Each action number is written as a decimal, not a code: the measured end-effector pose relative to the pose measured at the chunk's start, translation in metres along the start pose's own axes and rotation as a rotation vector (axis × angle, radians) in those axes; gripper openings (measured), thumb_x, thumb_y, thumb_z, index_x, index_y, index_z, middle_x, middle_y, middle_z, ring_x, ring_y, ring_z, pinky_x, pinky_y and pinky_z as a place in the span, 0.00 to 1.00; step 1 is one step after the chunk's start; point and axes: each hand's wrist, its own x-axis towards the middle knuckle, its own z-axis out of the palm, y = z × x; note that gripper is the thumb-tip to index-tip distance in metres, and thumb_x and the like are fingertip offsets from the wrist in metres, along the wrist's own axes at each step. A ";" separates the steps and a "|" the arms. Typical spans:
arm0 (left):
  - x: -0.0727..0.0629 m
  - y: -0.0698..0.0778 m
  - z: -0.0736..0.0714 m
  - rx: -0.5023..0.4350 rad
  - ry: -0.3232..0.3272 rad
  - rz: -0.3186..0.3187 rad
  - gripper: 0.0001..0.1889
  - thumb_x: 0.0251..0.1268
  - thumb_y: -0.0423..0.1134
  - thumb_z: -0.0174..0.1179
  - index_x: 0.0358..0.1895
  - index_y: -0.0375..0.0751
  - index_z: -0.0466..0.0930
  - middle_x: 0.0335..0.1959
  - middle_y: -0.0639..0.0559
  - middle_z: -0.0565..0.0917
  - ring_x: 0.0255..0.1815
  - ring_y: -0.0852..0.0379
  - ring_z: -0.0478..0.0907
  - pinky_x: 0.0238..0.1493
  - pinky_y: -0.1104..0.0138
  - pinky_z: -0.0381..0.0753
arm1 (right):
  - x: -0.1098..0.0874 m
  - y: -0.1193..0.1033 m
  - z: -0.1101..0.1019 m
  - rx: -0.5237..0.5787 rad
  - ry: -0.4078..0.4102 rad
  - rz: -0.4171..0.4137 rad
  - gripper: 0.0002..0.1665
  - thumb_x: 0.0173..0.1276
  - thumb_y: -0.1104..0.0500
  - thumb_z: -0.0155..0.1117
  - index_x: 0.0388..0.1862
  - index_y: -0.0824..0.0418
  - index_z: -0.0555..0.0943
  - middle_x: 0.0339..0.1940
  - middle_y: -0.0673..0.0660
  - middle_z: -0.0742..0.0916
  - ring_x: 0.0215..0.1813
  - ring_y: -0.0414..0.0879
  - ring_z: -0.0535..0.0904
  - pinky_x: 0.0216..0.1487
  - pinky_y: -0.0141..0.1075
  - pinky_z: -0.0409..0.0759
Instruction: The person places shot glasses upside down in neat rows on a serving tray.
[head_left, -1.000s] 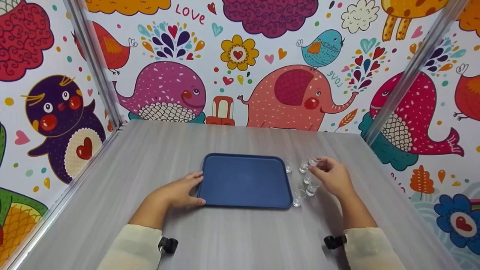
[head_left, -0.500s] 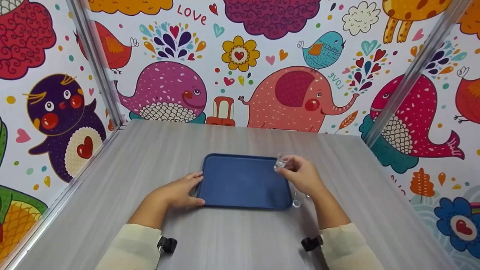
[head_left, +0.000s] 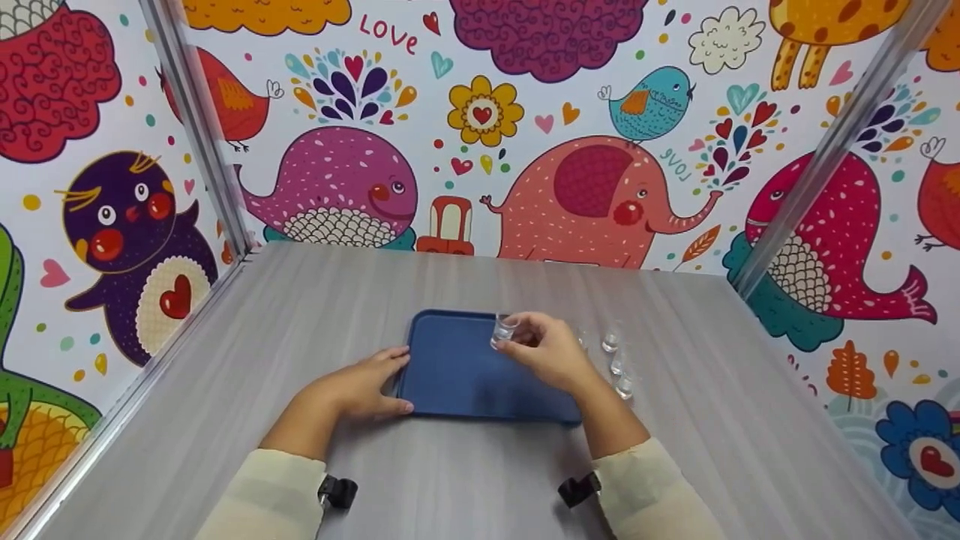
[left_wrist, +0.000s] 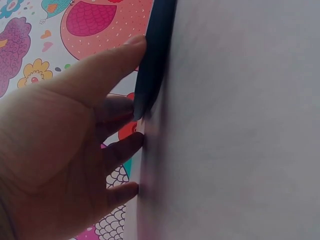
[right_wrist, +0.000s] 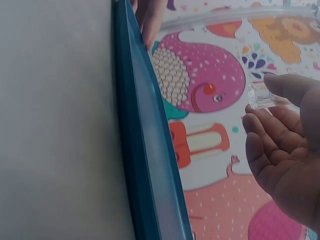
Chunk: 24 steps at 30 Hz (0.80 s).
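Observation:
My right hand (head_left: 551, 354) pinches a small clear shot glass (head_left: 503, 332) between thumb and fingers, above the far part of a blue tray (head_left: 442, 375). In the right wrist view the shot glass (right_wrist: 259, 95) is clear of the tray's rim (right_wrist: 145, 135). At the tray's left side my left hand (head_left: 360, 386) touches the edge, thumb near the front corner and fingers farther back. In the left wrist view its thumb tip (left_wrist: 136, 41) lies against the tray's edge and the fingers extend loosely. Several more shot glasses (head_left: 610, 343) stand right of the tray, partly behind the right forearm.
The tray lies on a grey wood-grain table (head_left: 330, 300). Walls with colourful animal drawings (head_left: 592, 202) close off the back and sides, with metal posts (head_left: 202, 135) at the corners. A black wrist camera (head_left: 579, 489) sits at each cuff.
The right hand has picked up a shot glass from the group at the right and carried it left over the tray. The left hand has stayed at the tray's left edge.

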 end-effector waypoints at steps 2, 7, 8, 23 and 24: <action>0.000 0.000 0.000 -0.003 -0.002 0.002 0.49 0.69 0.56 0.72 0.86 0.39 0.59 0.90 0.49 0.55 0.89 0.38 0.54 0.87 0.41 0.59 | 0.001 -0.005 0.006 -0.002 -0.021 0.001 0.17 0.67 0.51 0.80 0.52 0.51 0.88 0.41 0.51 0.91 0.42 0.46 0.85 0.41 0.33 0.86; -0.001 0.000 0.000 -0.013 0.001 -0.002 0.49 0.69 0.55 0.73 0.85 0.39 0.59 0.90 0.49 0.56 0.89 0.39 0.55 0.86 0.41 0.59 | 0.004 -0.013 0.021 0.024 -0.067 -0.013 0.17 0.68 0.48 0.79 0.53 0.49 0.87 0.42 0.50 0.91 0.43 0.46 0.86 0.43 0.34 0.87; -0.001 0.000 0.000 -0.013 0.002 -0.003 0.49 0.68 0.55 0.73 0.85 0.39 0.59 0.90 0.49 0.56 0.89 0.39 0.54 0.86 0.41 0.59 | 0.005 -0.014 0.024 0.028 -0.076 -0.017 0.17 0.68 0.47 0.79 0.53 0.49 0.87 0.43 0.50 0.91 0.44 0.46 0.86 0.44 0.34 0.87; 0.000 -0.001 0.000 0.007 0.013 0.006 0.49 0.68 0.55 0.73 0.84 0.37 0.62 0.89 0.48 0.58 0.89 0.38 0.56 0.86 0.41 0.60 | 0.001 -0.010 0.046 0.012 -0.161 0.008 0.16 0.67 0.48 0.80 0.48 0.50 0.86 0.40 0.50 0.89 0.42 0.46 0.84 0.43 0.35 0.85; 0.000 -0.001 0.000 0.006 0.013 0.004 0.49 0.68 0.56 0.73 0.84 0.37 0.61 0.89 0.48 0.58 0.88 0.38 0.56 0.86 0.41 0.60 | 0.000 -0.010 0.047 0.010 -0.162 0.012 0.16 0.68 0.47 0.80 0.49 0.50 0.86 0.40 0.50 0.88 0.42 0.46 0.83 0.43 0.35 0.85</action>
